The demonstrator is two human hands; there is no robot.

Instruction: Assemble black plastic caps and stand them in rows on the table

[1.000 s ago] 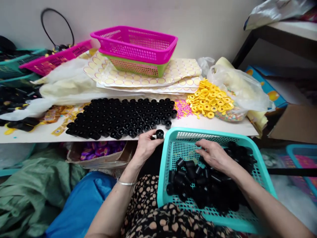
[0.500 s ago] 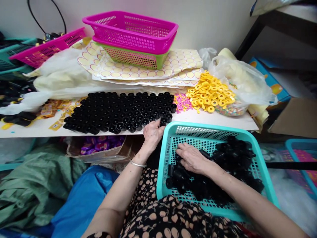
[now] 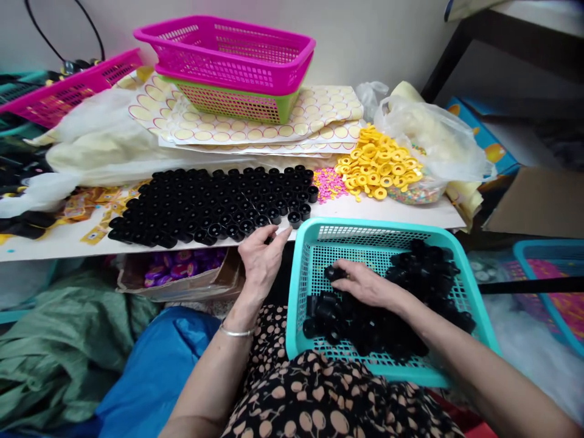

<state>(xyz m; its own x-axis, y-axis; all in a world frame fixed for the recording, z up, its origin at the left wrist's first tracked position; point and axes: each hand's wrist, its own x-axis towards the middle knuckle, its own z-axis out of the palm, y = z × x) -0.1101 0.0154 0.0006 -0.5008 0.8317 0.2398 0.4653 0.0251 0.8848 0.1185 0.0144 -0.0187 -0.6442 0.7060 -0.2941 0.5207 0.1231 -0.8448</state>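
Note:
My left hand (image 3: 261,258) hovers at the front edge of the white board (image 3: 396,213), fingers apart and empty, just short of the nearest black cap (image 3: 294,217). That cap closes a packed block of upright black caps (image 3: 214,204) on the board. A teal basket (image 3: 365,230) rests on my lap with a heap of loose black caps (image 3: 410,304) in it. Inside the basket my right hand (image 3: 367,285) pinches one black cap (image 3: 332,272) at its fingertips.
Yellow rings (image 3: 378,164), pink beads (image 3: 326,182) and a plastic bag (image 3: 433,140) lie at the board's right end. Stacked pink (image 3: 228,52) and green (image 3: 237,106) baskets sit on sticker sheets (image 3: 319,115) behind. Below the board are a cardboard box (image 3: 177,283) and a blue bag (image 3: 150,371).
My left hand set its black cap at the end of the block and drew back empty. My right hand shifted left inside the basket and picked up a cap.

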